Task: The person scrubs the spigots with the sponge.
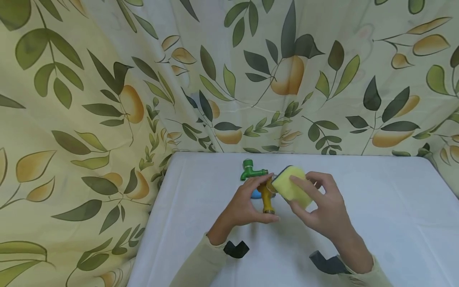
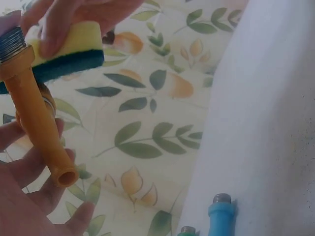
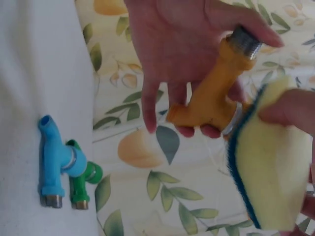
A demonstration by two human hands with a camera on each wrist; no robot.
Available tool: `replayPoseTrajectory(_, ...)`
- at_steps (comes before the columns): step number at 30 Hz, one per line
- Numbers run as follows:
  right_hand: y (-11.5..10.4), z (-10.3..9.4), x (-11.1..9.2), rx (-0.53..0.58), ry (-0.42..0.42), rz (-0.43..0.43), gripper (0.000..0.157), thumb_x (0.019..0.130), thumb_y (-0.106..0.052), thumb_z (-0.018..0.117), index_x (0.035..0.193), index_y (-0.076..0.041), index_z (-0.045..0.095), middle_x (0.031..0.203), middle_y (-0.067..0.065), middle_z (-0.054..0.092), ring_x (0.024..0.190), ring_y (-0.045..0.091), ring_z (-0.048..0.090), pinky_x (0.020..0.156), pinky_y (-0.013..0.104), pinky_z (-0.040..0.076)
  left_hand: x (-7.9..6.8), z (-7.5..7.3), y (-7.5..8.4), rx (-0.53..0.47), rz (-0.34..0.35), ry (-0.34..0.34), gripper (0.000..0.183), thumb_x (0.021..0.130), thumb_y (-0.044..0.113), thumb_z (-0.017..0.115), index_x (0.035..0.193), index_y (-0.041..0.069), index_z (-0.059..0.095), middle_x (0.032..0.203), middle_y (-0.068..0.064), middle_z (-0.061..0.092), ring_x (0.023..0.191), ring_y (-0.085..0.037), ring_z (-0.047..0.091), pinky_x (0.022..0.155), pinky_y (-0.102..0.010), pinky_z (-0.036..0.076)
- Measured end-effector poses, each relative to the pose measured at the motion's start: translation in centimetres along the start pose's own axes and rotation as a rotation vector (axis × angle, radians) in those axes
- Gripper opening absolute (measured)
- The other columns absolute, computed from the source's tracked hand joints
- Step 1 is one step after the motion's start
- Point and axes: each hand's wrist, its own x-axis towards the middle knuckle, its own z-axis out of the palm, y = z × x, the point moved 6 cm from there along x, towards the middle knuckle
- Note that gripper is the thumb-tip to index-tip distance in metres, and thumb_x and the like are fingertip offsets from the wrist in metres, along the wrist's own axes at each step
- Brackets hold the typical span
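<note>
The left hand (image 1: pixel 245 205) has its fingers and thumb gripping the yellow tap (image 1: pixel 266 197), the thumb at its metal threaded end and the fingers behind its body; the tap is raised over the bench (image 1: pixel 387 223), left of the middle between the side edges; the right hand (image 1: pixel 328 211) has its fingers and thumb pinching a sponge (image 1: pixel 292 187), pale yellow on one side and dark green on the other; the dark green side is turned towards the side of the yellow tap that bears a metal ring, though whether the two touch there I cannot tell.

Towards the back edge of the bench, nearer its back left corner than its back right one, a green tap (image 1: pixel 249 173) and a blue tap (image 3: pixel 56 157) lie side by side, the green one closer to the back edge; their metal threaded ends point the same way; in the head view the blue tap is largely hidden behind the left hand and the yellow tap; pale sleeves (image 1: pixel 204 259) cover the forearms; behind the bench and to its left hangs a cloth (image 1: pixel 107 79) printed with leaves and orange fruit.
</note>
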Motion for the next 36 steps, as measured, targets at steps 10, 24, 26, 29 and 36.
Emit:
replayPoseTrajectory(10,-0.5,0.0,0.0,-0.04,0.037,-0.027,0.053,0.096,-0.055,0.056,0.117,-0.01,0.076,0.107,0.021,0.06,0.095,0.03,0.052,0.078,0.024,0.04,0.2,0.0,-0.2,-0.039,-0.004,0.014,0.098,0.074,0.02,0.092,0.156,0.016,0.039,0.15,-0.001,0.052,0.129,-0.012,0.055,0.114,-0.035,0.046)
replayPoseTrajectory(24,0.4,-0.6,0.2,0.03,0.006,0.139,0.052,0.085,-0.043,0.069,0.127,-0.012,0.072,0.113,0.015,0.062,0.095,0.018,0.055,0.078,0.011,0.043,-0.1,0.0,0.6,0.027,0.057,-0.012,0.105,0.069,0.023,0.095,0.157,0.021,0.039,0.145,0.0,0.054,0.135,-0.015,0.043,0.114,-0.039,0.044)
replayPoseTrajectory(26,0.4,-0.6,0.2,0.075,-0.041,0.147,0.053,0.078,-0.03,0.074,0.128,-0.012,0.071,0.114,0.012,0.062,0.096,0.014,0.055,0.077,0.01,0.044,-0.1,0.0,0.8,0.029,0.077,-0.014,0.106,0.068,0.022,0.096,0.157,0.02,0.039,0.144,0.0,0.054,0.135,-0.016,0.043,0.115,-0.039,0.043)
replayPoseTrajectory(29,0.4,-0.7,0.2,0.107,-0.07,0.171,0.061,0.07,-0.017,0.078,0.13,-0.013,0.07,0.114,0.01,0.063,0.098,0.01,0.054,0.079,0.01,0.044,0.0,-0.1,1.1,0.037,0.099,-0.013,0.107,0.067,0.022,0.096,0.157,0.019,0.039,0.143,-0.001,0.054,0.134,-0.016,0.043,0.115,-0.039,0.043)
replayPoseTrajectory(36,0.4,-0.7,0.3,0.151,-0.092,0.163,0.062,0.069,-0.015,0.079,0.13,-0.014,0.07,0.114,0.005,0.063,0.1,0.006,0.054,0.081,0.01,0.044,0.0,0.1,1.1,0.081,0.079,-0.025,0.113,0.067,0.027,0.097,0.16,0.02,0.032,0.146,-0.001,0.052,0.135,-0.015,0.045,0.116,-0.039,0.043)
